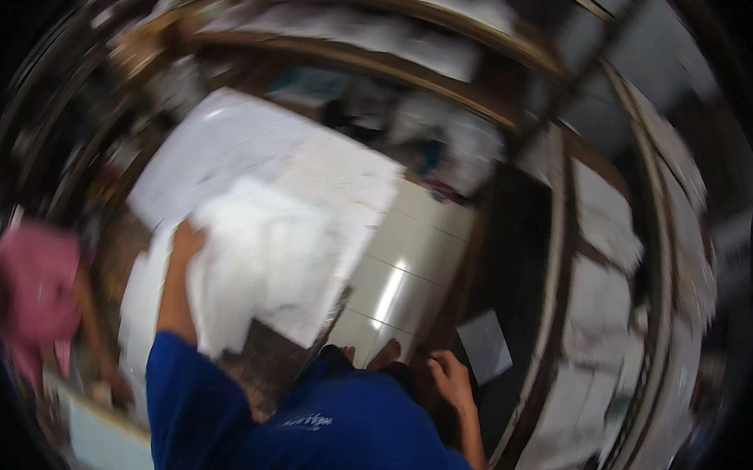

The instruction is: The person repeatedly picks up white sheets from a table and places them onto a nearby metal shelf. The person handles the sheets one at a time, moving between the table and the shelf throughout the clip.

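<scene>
A bright white, loosely layered bundle of sheets [262, 247], cloth or paper, lies over a white-topped table [337, 170]; blur hides which. My left hand [189, 239] reaches out to the bundle's left edge, its fingers closed there, though smeared by motion. Low on the right, my right hand [452, 377] hangs beside my body with fingers loosely apart and nothing in them. Closest to it is a small white sheet [484, 346] on a dark surface [509, 283].
On the left a person in a pink top [38, 283] stands near the table. Shelves with white stacks [596, 303] line the right side, and another shelf [376, 63] runs across the back. Clear plastic bags [468, 147] sit beneath it. Shiny tiled floor [396, 278] shows between.
</scene>
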Tool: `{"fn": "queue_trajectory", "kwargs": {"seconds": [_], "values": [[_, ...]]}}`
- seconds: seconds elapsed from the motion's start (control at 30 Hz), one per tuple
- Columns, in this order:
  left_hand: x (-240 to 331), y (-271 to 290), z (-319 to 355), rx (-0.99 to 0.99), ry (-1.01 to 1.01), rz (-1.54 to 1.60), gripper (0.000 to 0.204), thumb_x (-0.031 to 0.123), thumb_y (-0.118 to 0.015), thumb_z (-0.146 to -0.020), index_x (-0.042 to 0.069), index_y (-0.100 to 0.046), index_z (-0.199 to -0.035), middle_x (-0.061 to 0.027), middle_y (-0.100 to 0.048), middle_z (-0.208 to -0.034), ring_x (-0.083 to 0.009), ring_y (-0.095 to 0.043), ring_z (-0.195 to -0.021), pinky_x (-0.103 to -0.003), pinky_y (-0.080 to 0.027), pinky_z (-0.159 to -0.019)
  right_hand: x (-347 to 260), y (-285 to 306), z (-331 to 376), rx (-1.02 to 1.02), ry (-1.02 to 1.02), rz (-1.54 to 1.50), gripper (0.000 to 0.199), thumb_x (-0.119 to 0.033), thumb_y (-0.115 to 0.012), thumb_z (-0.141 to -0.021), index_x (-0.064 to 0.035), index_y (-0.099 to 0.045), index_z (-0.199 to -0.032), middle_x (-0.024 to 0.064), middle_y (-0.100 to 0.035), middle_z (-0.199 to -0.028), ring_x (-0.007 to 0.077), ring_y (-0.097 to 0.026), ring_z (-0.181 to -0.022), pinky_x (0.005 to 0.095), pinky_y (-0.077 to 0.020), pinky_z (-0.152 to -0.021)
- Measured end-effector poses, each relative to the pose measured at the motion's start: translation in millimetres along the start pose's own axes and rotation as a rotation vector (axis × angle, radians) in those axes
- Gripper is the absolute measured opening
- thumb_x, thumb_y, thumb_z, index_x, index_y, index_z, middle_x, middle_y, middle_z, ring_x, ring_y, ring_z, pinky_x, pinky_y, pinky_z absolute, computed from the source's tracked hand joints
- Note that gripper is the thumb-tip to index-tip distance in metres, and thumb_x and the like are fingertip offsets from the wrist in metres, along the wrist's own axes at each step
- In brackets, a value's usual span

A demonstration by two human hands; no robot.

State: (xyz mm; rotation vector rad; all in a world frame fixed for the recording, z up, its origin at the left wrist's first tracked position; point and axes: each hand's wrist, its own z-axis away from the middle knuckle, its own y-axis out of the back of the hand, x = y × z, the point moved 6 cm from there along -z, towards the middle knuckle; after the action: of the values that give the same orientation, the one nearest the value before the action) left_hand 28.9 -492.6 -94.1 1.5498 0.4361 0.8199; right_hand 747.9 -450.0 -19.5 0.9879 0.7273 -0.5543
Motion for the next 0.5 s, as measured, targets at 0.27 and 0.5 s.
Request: {"fn": "queue_trajectory", "kwargs": {"seconds": [0.27, 0.5], "values": [[75.7, 36.8, -13.9, 0.143, -0.433, 0.258, 0.013, 0.005, -0.05, -0.082, -0.003, -0.05, -0.092, -0.0175, -0.054, -0.08, -0.0314, -0.053, -0.073, -0.039, -0.046, -0.071, 13.5, -15.5, 1.2, -0.013, 0.09, -0.003, 0.028, -0.024, -0.052, -0.094, -0.0024, -0.054, -0.113, 0.0196, -0.064, -0.096, 0.033, -0.063, -0.088, 0.0413, -0.0476, -0.075], [366.2, 90.2, 172.5, 0.003, -0.994, 0.471, 0.02, 0.0, -0.046, -0.086, -0.005, -0.054, -0.104, -0.0193, -0.057, -0.088, -0.0327, -0.057, -0.08, -0.036, -0.046, -0.075, -44.2, 9.3, 4.8, 0.158, 0.184, -0.217, 0.052, -0.029, -0.051, -0.093, -0.0079, -0.035, -0.138, 0.0188, -0.058, -0.1, 0.0365, -0.059, -0.094, 0.0445, -0.0461, -0.083]]}}
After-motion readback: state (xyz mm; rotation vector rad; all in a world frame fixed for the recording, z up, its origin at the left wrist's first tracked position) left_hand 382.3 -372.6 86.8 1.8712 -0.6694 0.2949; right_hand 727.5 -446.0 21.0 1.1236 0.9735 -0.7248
